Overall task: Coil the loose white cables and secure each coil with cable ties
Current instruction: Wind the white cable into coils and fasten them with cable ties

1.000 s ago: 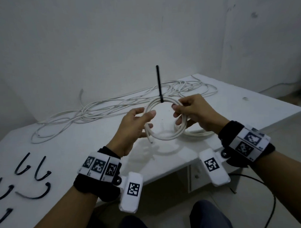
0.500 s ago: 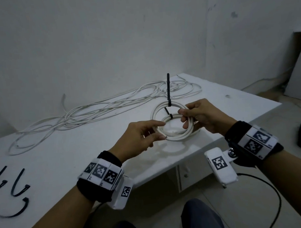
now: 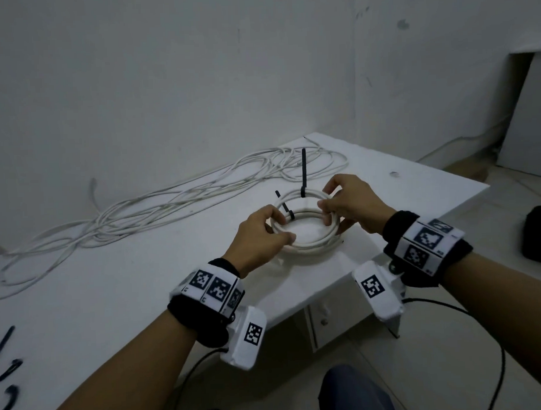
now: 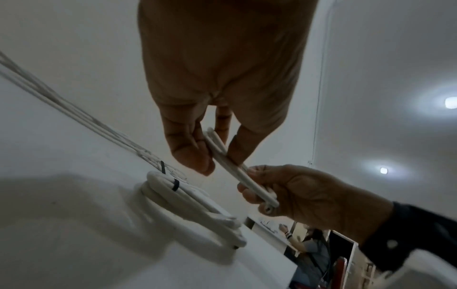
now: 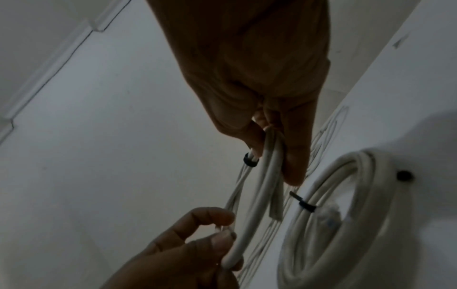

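At the near left edge, black cable ties (image 3: 6,364) were cut off by the frame. Both hands held a white coil (image 3: 306,203) just above the surface (image 3: 113,302): the left hand (image 3: 258,236) pinched its near-left side, the right hand (image 3: 349,202) its far-right side. A second, tied coil (image 3: 310,243) lay beneath, partly hidden. Beyond, loose cables (image 3: 140,212) sprawled toward the bare wall (image 3: 167,85).
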Available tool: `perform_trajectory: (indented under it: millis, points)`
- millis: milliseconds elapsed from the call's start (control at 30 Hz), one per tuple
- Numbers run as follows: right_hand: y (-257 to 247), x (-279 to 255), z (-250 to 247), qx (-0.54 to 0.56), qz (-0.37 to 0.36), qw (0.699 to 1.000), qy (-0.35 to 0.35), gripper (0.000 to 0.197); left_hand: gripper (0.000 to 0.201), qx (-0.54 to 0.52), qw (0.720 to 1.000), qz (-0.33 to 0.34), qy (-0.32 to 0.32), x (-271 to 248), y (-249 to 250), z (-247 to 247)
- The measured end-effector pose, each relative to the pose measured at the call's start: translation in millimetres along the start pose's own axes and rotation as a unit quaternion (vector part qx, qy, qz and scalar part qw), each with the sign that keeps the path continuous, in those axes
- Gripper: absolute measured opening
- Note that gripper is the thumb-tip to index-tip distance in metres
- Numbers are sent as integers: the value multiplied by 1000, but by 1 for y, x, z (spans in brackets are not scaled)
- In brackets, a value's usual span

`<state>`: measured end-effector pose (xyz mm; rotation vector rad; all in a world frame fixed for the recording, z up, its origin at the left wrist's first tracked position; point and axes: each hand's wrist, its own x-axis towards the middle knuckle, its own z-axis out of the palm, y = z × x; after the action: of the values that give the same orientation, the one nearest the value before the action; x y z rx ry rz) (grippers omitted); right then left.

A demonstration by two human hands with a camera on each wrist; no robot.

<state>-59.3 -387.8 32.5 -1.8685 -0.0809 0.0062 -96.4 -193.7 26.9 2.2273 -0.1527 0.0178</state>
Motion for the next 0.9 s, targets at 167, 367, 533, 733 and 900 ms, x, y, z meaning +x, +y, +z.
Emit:
perform_trajectory:
  millis: [167,367,533,733,900]
  points:
    - [11,21,8,-217,-30,976,11,14,45,33,996,-69,-37,11,-5,13]
    - [19,41,14,-354,-40,934,16,19,43,72,992,-88,-44,17,-6,20]
    - [22,53,17,-365,-43,930,8,21,36,98,989,-107,-37,22,-8,21]
    - [25,54,14,-364,-44,930,-9,20,38,103,987,-107,-54,21,-6,22]
    - [21,51,7,-342,-40,939,-14,37,56,104,989,-85,-63,17,-6,19]
